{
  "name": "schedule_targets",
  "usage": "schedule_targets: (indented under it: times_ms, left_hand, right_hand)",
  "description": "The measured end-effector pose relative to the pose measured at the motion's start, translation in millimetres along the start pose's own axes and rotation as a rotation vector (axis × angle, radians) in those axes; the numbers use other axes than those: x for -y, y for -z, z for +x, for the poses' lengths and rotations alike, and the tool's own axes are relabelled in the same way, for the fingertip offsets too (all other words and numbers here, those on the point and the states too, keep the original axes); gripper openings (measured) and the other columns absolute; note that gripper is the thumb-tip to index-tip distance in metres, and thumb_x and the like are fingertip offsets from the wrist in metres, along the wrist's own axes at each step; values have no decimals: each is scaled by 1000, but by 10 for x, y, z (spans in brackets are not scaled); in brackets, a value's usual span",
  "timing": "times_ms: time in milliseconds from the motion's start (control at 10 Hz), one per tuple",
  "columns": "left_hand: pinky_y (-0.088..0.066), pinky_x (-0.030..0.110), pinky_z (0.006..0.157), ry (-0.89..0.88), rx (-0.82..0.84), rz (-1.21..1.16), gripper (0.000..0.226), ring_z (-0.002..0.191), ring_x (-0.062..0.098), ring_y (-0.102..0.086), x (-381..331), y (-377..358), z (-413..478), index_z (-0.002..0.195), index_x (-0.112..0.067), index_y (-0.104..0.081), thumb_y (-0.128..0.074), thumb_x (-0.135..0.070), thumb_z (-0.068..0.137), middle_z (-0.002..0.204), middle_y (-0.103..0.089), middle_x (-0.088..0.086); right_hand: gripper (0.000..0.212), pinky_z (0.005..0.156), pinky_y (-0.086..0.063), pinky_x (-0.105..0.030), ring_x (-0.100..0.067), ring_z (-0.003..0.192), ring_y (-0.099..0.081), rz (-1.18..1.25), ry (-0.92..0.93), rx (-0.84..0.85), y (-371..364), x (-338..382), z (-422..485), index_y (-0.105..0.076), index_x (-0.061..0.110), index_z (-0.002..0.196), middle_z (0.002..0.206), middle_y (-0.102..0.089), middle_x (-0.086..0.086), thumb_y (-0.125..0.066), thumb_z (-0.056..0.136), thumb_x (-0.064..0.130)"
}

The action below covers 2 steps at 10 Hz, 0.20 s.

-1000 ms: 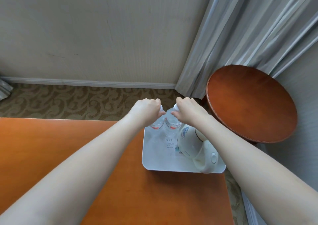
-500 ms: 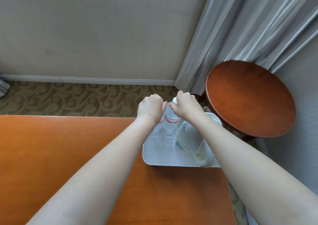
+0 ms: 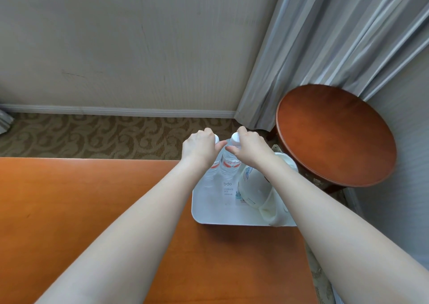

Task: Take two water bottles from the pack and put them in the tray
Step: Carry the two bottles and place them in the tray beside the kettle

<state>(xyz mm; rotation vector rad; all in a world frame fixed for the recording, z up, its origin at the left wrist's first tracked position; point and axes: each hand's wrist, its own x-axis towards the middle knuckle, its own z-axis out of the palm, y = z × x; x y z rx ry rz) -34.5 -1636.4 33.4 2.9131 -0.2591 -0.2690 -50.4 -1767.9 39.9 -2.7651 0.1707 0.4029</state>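
Hotel room: patterned carpet [image 3: 92,136], curtain [image 3: 325,43], kettle [image 3: 254,187] on tray [image 3: 209,213].

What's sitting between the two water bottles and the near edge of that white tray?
In the head view, only bare tray floor with a printed label.

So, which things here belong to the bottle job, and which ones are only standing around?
Part of the job:
- left bottle, under the left hand
- right bottle, under the right hand
- white tray

Only standing around:
- white kettle in the tray
- round side table
- curtain
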Motion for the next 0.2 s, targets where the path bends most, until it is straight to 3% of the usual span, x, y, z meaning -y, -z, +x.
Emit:
schedule_targets:
  times_ms: [100, 200]
  left_hand:
    - [-42, 35, 74, 57, 89, -138, 63, 108, 32, -56, 47, 18, 5, 121, -3, -49, -39, -57, 91, 120, -57, 16]
    - [-45, 38, 81, 78, 156, -228, 63, 110, 31, -54, 105, 62, -20, 124, -4, -48, -36, -57, 92, 126, -53, 16]
  right_hand:
    - [59, 83, -48, -40, -33, 106, -56, 219, -58, 96, 48, -83, -29, -35, 11, 132, 123, -54, -17, -56, 87, 43]
    - [63, 92, -47, -42, -30, 109, -55, 295, -70, 50, 96, -131, -110, -31, 15, 138, 124, -54, -15, -54, 88, 45]
